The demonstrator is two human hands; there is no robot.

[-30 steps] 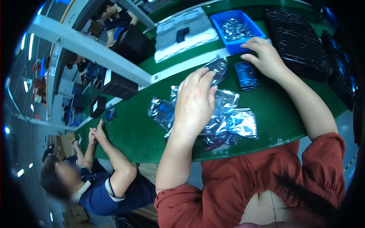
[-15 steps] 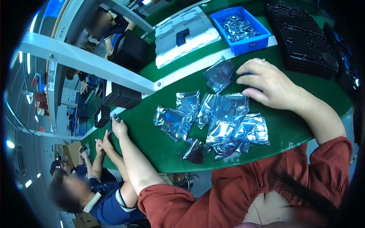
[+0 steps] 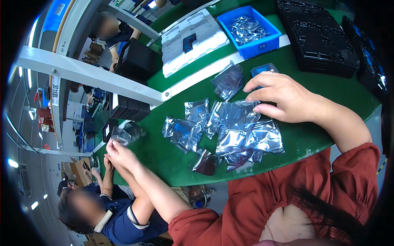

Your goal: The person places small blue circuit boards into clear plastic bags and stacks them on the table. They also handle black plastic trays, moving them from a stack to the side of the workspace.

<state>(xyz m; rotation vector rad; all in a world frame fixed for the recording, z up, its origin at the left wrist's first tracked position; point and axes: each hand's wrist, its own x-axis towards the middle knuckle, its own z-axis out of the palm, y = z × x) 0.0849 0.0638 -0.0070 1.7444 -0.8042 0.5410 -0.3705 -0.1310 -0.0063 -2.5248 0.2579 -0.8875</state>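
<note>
At the far left of the bench, my left hand (image 3: 122,155) is closed on a shiny translucent antistatic bag (image 3: 128,133), which sticks out beyond the fingertips and is slightly blurred. My right hand (image 3: 283,98) is above the right part of a loose pile of silvery antistatic bags (image 3: 234,137), its fingers curved and apart, with nothing seen between them. Partly covered by its fingers, a flat dark blue rectangular piece (image 3: 264,69) lies on the green bench. Another silvery bag (image 3: 228,82) rests left of that piece.
A blue bin (image 3: 259,48) of small shiny pieces stands at the back, beside a pale moulded tray (image 3: 195,45) holding a dark rectangle. Stacked black trays (image 3: 316,39) occupy the back right. A metal frame post (image 3: 98,78) crosses the left. A co-worker in navy (image 3: 123,221) sits close at my left.
My left hand has moved slightly down and left, and the bag in it now shows spread out. The dark blue piece shows more from behind my right hand. The view has shifted slightly.
</note>
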